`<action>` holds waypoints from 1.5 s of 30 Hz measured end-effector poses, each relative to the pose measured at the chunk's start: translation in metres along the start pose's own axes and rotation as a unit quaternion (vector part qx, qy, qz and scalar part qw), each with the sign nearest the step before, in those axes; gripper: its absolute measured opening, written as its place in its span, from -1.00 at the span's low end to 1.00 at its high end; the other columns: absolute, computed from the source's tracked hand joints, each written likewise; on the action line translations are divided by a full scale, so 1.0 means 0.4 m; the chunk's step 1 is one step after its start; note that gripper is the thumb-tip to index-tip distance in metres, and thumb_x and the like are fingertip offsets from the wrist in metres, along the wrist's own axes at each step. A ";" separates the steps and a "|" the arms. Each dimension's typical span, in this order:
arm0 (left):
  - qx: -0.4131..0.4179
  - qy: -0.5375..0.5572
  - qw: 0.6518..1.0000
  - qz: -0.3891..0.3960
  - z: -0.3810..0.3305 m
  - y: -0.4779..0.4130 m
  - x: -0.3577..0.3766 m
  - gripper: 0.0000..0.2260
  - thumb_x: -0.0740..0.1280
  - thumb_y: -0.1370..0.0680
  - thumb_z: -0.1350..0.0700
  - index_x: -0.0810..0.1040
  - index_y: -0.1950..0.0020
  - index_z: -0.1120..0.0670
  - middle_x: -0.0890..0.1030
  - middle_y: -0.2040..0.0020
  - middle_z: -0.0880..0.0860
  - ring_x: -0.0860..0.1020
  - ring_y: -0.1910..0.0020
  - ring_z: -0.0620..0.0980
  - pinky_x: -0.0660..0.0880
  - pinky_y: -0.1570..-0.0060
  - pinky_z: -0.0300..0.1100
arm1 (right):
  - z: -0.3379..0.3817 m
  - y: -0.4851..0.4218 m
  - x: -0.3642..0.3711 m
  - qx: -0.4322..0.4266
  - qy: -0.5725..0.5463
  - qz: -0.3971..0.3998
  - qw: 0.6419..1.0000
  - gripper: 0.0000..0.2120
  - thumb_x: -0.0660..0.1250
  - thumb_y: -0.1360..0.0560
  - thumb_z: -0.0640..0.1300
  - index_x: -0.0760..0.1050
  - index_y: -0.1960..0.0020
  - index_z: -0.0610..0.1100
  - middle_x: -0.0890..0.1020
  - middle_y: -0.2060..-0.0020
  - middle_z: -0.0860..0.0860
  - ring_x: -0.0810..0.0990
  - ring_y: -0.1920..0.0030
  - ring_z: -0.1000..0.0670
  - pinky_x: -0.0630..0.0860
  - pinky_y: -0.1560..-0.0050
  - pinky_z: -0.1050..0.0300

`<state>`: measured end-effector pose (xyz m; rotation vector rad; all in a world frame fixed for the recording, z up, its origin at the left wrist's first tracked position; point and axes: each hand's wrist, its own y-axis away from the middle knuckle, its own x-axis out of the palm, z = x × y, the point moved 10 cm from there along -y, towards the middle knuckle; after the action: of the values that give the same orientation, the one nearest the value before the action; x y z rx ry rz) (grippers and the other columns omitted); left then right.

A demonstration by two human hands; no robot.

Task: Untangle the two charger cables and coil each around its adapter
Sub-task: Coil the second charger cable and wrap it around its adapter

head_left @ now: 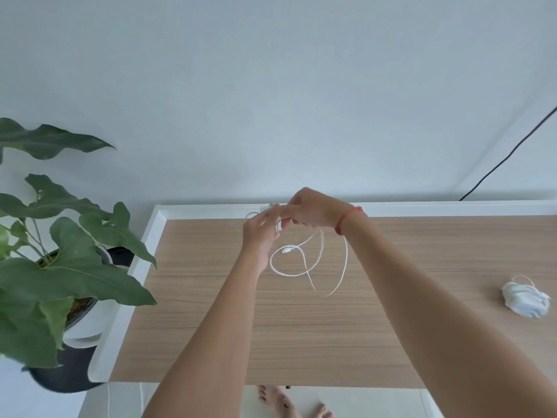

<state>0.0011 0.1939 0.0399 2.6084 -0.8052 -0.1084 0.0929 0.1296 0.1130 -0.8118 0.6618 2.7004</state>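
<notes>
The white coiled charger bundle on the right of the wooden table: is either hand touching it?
Apart. The head view shows the white coiled charger bundle alone, bare wooden table separating it from both hands.

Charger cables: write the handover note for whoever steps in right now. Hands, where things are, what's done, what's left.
Left hand: raised over the far side of the table, gripping the second adapter and the start of its cable.
Right hand: closed on the same cable beside the adapter.
Loose cable: hangs from the hands in open loops, connector end free.
Done: cables look separated; the first charger lies wound up at the table's right edge.
Left: coil the loose cable around its adapter and set it down.
</notes>
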 end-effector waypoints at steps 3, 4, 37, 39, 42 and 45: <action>-0.036 0.018 0.998 0.052 0.010 0.017 0.028 -0.63 0.26 -0.58 -0.18 0.63 -0.10 0.08 0.67 0.08 -0.04 0.58 0.03 -0.03 0.53 0.03 -0.13 | 0.037 -0.002 -0.065 -0.063 -0.010 -0.062 0.996 -0.69 0.35 -0.51 0.01 0.63 0.32 -0.13 0.23 0.59 0.10 0.14 0.53 0.08 0.13 0.48 0.23; -0.039 0.032 0.996 0.072 0.003 0.026 0.042 -0.63 0.24 -0.58 -0.20 0.62 -0.10 0.05 0.69 0.07 0.00 0.60 0.04 0.00 0.53 -0.01 -0.09 | 0.041 -0.006 -0.084 -0.073 -0.017 -0.086 0.993 -0.68 0.36 -0.51 0.02 0.62 0.32 -0.15 0.22 0.61 0.12 0.14 0.56 0.10 0.12 0.49 0.27; -0.044 0.048 0.998 0.019 0.016 0.019 -0.021 -0.68 0.31 -0.57 -0.11 0.63 -0.12 0.11 0.62 -0.14 0.02 0.56 -0.17 -0.06 0.62 0.00 -0.09 | 0.028 -0.004 0.036 0.020 -0.101 0.042 0.994 -0.67 0.11 -0.48 -0.09 0.60 0.21 -0.22 0.23 0.52 0.06 0.09 0.47 0.01 0.06 0.47 0.21; -0.050 0.061 0.997 0.018 0.016 0.024 -0.014 -0.67 0.31 -0.57 -0.11 0.63 -0.13 0.11 0.63 -0.16 0.06 0.57 -0.19 0.00 0.62 0.12 -0.14 | 0.026 -0.010 0.026 0.021 -0.098 0.028 0.995 -0.66 0.12 -0.48 -0.09 0.62 0.22 -0.20 0.28 0.52 0.07 0.11 0.47 0.01 0.10 0.48 0.22; -0.053 0.072 0.996 0.011 0.006 0.031 -0.009 -0.71 0.24 -0.61 -0.07 0.64 -0.08 0.08 0.66 -0.08 0.05 0.58 -0.17 0.06 0.59 0.14 -0.13 | 0.028 -0.015 -0.001 0.008 -0.089 -0.013 0.996 -0.70 0.22 -0.46 -0.05 0.61 0.37 -0.06 0.40 0.45 0.02 0.19 0.45 0.00 0.21 0.44 0.22; -0.065 0.095 0.993 0.021 0.005 0.043 -0.002 -0.68 0.19 -0.61 -0.13 0.60 -0.04 0.07 0.70 0.09 -0.01 0.60 -0.10 0.07 0.58 0.07 -0.09 | 0.027 -0.022 -0.036 -0.016 -0.074 -0.060 0.995 -0.73 0.35 -0.49 0.00 0.59 0.27 -0.17 0.30 0.49 0.03 0.22 0.48 0.05 0.21 0.45 0.26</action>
<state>-0.0090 0.1807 0.0449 2.4344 -0.7574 0.0950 0.1030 0.1410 0.1261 -0.6290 0.5216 2.6358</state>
